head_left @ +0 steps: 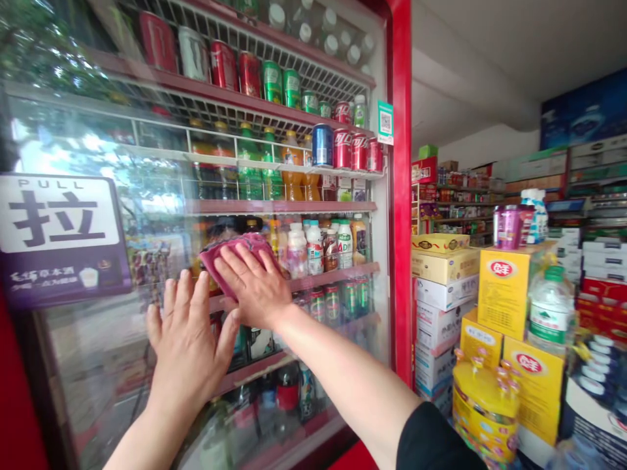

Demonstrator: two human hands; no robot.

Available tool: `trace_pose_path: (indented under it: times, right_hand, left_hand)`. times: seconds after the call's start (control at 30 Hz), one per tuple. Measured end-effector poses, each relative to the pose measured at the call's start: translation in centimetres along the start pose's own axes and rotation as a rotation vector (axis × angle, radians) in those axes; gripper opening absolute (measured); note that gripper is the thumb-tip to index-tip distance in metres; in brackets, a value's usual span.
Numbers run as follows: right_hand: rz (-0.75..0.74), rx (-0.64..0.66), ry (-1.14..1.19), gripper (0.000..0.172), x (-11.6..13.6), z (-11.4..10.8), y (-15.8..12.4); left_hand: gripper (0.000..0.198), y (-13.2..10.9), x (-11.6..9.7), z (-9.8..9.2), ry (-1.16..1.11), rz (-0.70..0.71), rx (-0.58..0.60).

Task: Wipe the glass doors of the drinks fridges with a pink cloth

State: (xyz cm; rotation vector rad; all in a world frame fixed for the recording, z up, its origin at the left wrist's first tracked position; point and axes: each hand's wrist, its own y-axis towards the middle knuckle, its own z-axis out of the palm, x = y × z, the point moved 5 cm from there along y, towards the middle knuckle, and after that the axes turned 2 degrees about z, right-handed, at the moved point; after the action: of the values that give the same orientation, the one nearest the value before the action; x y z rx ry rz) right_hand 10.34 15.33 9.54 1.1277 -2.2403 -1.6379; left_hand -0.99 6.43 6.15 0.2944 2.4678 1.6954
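Note:
My right hand [252, 284] lies flat on a pink cloth [235, 251], pressing it against the glass door [337, 307] of a red drinks fridge. My left hand [189, 339] is open, fingers spread, its palm flat on the same glass lower and to the left. Behind the glass stand shelves of cans [343, 149] and bottles [313, 248].
A purple and white "PULL" sign [59, 238] is stuck on the glass at the left. The fridge's red frame [401, 196] runs down the right. Right of it are stacked cartons [445, 294], yellow boxes [504, 287], a water jug [551, 320] and shop shelves [460, 196].

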Motion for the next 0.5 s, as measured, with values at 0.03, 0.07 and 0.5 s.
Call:
trace_pose_path:
  times: [0.03,0.07,0.5]
  right_hand:
    - [-0.065,0.015,0.003,0.067,0.3,0.0,-0.1]
    - [-0.127,0.029,0.002,0.066,0.0,-0.2,-0.4]
    - [0.401,-0.166,-0.271,0.083,-22.3,-4.9,-13.4]
  left_hand:
    - [0.081,-0.4,0.0,0.2,0.003,-0.004,0.009]
    - [0.081,-0.7,0.1,0.3,0.007,-0.003,0.017]
    - [0.091,-2.0,3.8,-0.4,0.018,0.024,0.001]
